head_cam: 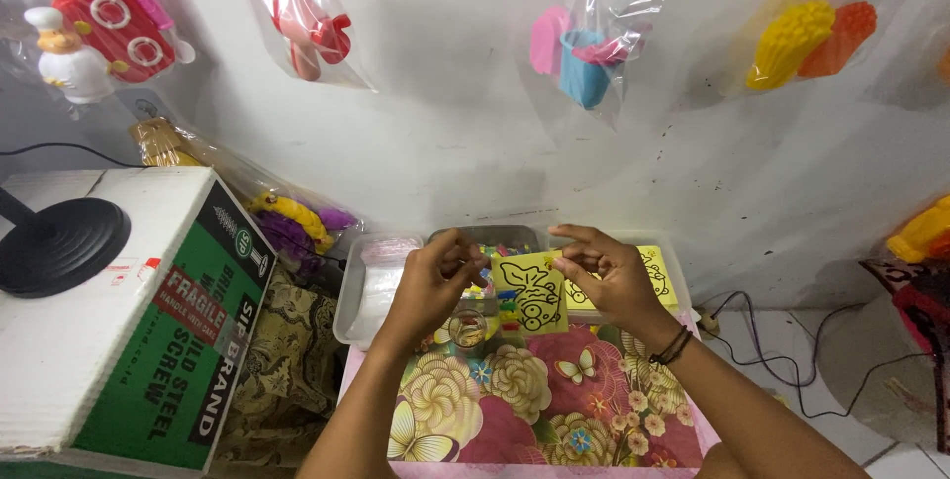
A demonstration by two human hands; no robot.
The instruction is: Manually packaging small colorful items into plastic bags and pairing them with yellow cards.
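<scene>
Floral tablecloth (515, 410) below white wall (445, 123); both hands, left hand (435, 276) and right hand (609, 271), pinching yellow card (534, 291).

A scuffed white wall (465, 133) hung with bagged plastic toys (584, 53) rises above pale floor tiles (782, 340).

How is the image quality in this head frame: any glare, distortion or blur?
Head view: glare streaks the hanging plastic bags; wide-angle bending curves the cardboard box at the edge; the hands cast a soft shadow on the wall; the yellow card stays sharp.
</scene>
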